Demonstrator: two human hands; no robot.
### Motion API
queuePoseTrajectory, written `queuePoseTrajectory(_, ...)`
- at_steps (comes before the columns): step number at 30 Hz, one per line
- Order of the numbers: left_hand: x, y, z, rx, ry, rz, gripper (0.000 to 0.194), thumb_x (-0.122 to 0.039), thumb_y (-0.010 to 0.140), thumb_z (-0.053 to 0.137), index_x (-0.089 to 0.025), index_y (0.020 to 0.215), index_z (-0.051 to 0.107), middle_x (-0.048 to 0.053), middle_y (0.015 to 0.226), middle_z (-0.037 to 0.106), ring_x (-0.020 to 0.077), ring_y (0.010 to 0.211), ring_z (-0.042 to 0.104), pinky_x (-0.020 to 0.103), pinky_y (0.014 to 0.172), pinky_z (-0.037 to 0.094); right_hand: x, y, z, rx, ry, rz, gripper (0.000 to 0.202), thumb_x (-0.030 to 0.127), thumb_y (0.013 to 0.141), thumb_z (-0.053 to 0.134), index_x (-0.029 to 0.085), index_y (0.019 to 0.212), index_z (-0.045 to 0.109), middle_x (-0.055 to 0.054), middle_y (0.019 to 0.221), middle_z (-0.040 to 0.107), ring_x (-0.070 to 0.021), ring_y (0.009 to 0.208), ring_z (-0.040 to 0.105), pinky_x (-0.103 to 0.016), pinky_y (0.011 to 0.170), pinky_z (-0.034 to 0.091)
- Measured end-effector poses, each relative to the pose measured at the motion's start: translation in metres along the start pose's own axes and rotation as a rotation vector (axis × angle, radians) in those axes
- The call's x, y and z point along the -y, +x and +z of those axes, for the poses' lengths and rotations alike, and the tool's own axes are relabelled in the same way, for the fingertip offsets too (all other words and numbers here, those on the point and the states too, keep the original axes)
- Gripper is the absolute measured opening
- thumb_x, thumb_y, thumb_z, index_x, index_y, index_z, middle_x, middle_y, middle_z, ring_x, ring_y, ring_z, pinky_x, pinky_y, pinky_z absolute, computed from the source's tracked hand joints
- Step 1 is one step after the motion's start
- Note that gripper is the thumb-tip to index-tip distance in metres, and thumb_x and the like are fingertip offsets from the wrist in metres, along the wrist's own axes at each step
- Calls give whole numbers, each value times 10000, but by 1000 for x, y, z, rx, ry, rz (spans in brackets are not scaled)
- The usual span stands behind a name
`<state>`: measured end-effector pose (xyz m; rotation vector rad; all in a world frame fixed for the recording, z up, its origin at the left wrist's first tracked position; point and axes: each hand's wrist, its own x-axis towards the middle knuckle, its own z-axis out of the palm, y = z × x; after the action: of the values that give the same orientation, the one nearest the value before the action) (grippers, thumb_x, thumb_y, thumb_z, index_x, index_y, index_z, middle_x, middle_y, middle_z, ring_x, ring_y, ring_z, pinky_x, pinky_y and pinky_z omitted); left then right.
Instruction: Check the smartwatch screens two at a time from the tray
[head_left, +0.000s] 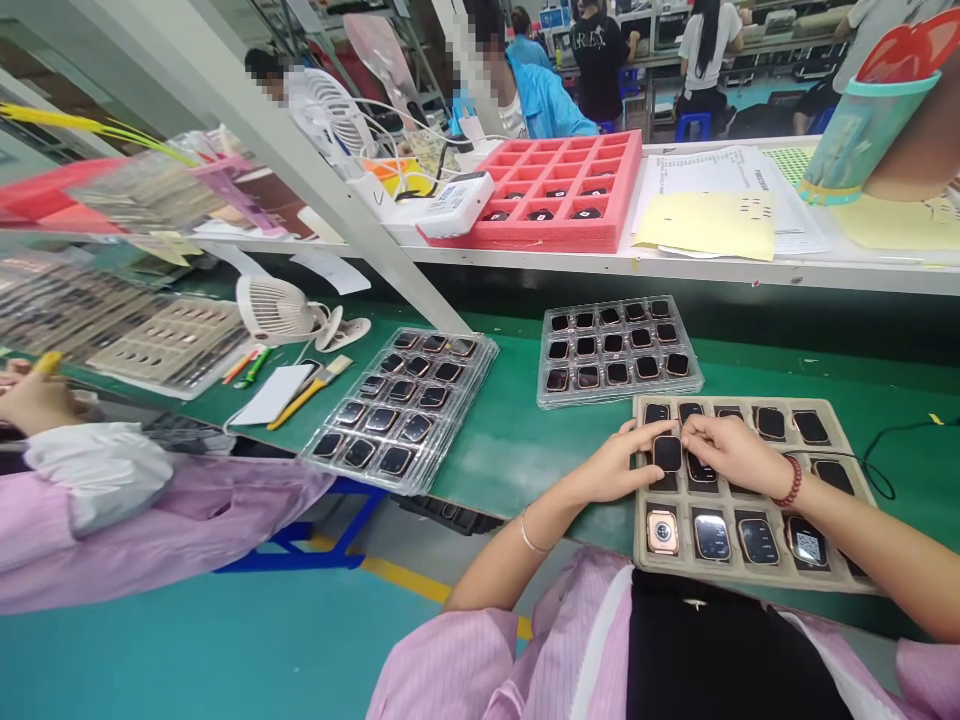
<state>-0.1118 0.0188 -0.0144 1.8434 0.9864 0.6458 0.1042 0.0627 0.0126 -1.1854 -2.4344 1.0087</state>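
Over the beige tray [641,545], my left hand [626,460] grips a dark-screened watch body [667,454] between thumb and fingers. My right hand [724,450] is closed at the watch's upper right edge, its fingertips pinched together; what they hold, if anything, is hidden. More watch bodies lie in the tray's compartments, among them a gold one with its back up [662,531] and one showing a square code [808,543]. My hands and forearms cover part of the tray.
Clear trays of watch pieces stand on the green bench, one behind [615,346] and a stack [442,455] to the left. A small white fan [274,309] and a yellow-handled brush [307,392] lie farther left. A co-worker's sleeve [202,510] is at the left. A shelf [825,268] holds a red foam tray [628,190].
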Motion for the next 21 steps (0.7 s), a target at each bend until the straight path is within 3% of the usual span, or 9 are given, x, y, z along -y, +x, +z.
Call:
queuePoseTrajectory(5, 4, 3, 4, -34, 10, 33, 523, -347, 807, 594, -236, 1298, 454, 2, 930, 686, 177, 976, 599, 456, 1139, 72, -3, -2, 7, -9, -105, -42, 171, 246, 884, 423, 214, 740, 508, 40, 545, 542, -133, 488, 510, -220, 496, 342)
queuePoseTrajectory(12, 2, -4, -1, -36, 310, 78, 506, -403, 786, 604, -264, 1263, 507, 82, 1214, 559, 245, 1170, 450, 534, 1115, 36, 5, -18, 1, -137, -271, 31, 180, 261, 891, 415, 209, 762, 530, -15, 603, 614, -170, 535, 560, -260, 542, 345)
queuePoseTrajectory(14, 4, -8, -1, -56, 384, 67, 561, -416, 766, 620, -259, 1287, 484, 101, 1295, 489, 269, 1238, 379, 557, 1107, 21, 18, -33, 9, -27, -304, -4, 174, 248, 885, 429, 210, 745, 526, -8, 595, 624, -160, 519, 568, -253, 522, 335)
queuePoseTrajectory(17, 6, -14, -2, -79, 371, 67, 655, -468, 765, 610, -252, 1347, 403, 113, 1383, 406, 272, 1298, 314, 542, 1115, 29, 38, -52, 29, 252, -369, -150, 132, 192, 849, 464, 201, 743, 540, -33, 635, 663, -172, 526, 590, -256, 495, 302)
queuePoseTrajectory(21, -1, -24, -3, -1, 215, 127, 760, -569, 743, 589, -256, 1386, 332, 104, 1335, 483, 262, 1286, 363, 518, 1125, -11, 44, -51, 32, 283, -156, -130, 150, 179, 851, 460, 196, 716, 523, -3, 568, 610, -146, 492, 542, -237, 491, 312)
